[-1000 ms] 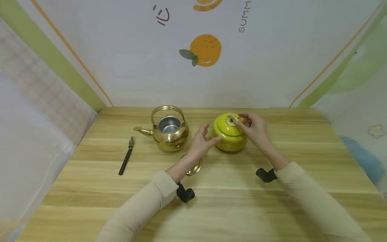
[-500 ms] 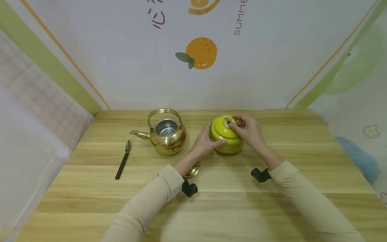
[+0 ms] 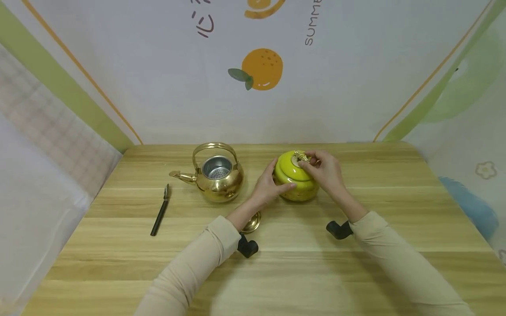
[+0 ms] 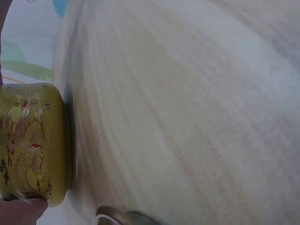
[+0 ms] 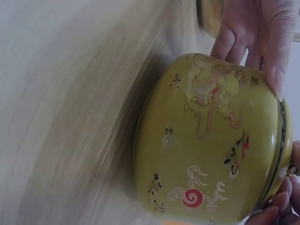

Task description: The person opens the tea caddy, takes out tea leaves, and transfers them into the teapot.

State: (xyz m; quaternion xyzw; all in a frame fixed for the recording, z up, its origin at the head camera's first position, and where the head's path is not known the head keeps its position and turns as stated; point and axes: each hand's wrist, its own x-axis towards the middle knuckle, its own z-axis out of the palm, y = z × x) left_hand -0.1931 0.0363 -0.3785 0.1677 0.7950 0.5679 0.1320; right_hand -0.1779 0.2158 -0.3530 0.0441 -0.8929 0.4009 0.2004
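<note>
In the head view a yellow glossy lidded jar (image 3: 302, 193) stands upright at the back of the table, right of centre. Its painted dragon side shows in the left wrist view, where the jar body (image 4: 35, 145) stands close to the camera. My left hand (image 3: 267, 186) holds the jar's left side, thumb across the front. With thumb and fingers, my right hand (image 3: 326, 172) pinches the gold ornate knob (image 3: 299, 156) on the yellow lid (image 3: 286, 162). The lid sits on the jar, with a dark line at the seam in the right wrist view.
A lidless brass teapot (image 3: 221, 188) with a strainer inside stands left of the jar. Its round brass lid (image 3: 253, 223) lies in front, partly behind my left wrist. A black-handled tool with a short metal head (image 3: 160, 216) rests at the left. A fabric-like printed backdrop surrounds the table.
My left hand has come right and closed onto the jar's side. My right fingers stay at the lid knob throughout. The head view has shifted slightly.
</note>
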